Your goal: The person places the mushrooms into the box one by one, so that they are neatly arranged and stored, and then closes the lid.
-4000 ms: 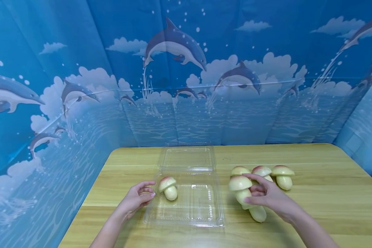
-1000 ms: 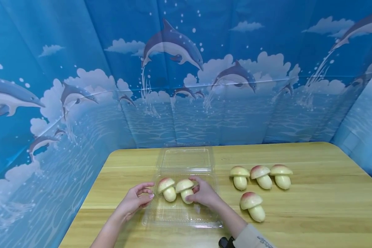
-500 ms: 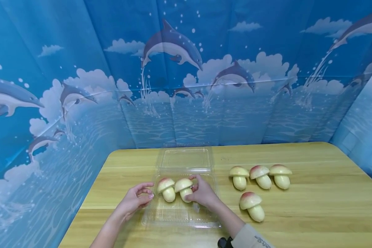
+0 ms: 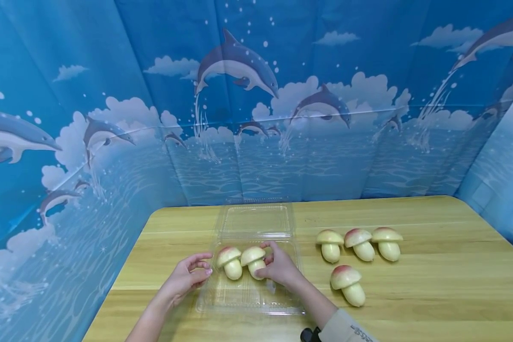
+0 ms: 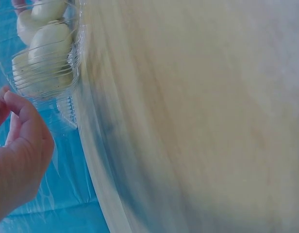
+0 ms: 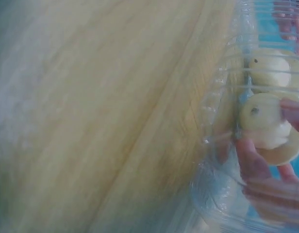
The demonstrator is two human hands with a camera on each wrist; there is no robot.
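In the head view a clear plastic clamshell box lies with its lid folded back. Two pale yellow toy mushrooms lie side by side in its base; the left toy mushroom has a reddish cap. My right hand grips the right toy mushroom by its stem and cap, with thumb and fingers on its right side. At the box's left rim my left hand rests, fingertips touching or close to the edge and fingers loosely bent. Both mushrooms show through the box wall in the right wrist view.
Several more toy mushrooms lie right of the box: a row of three at the back, including the middle mushroom, and a nearer mushroom. The wooden table reaches a blue dolphin-printed curtain.
Since four seconds ago my right hand has carried a toy mushroom from the right-hand group leftward into the box. Over the last second both hands stay almost still.
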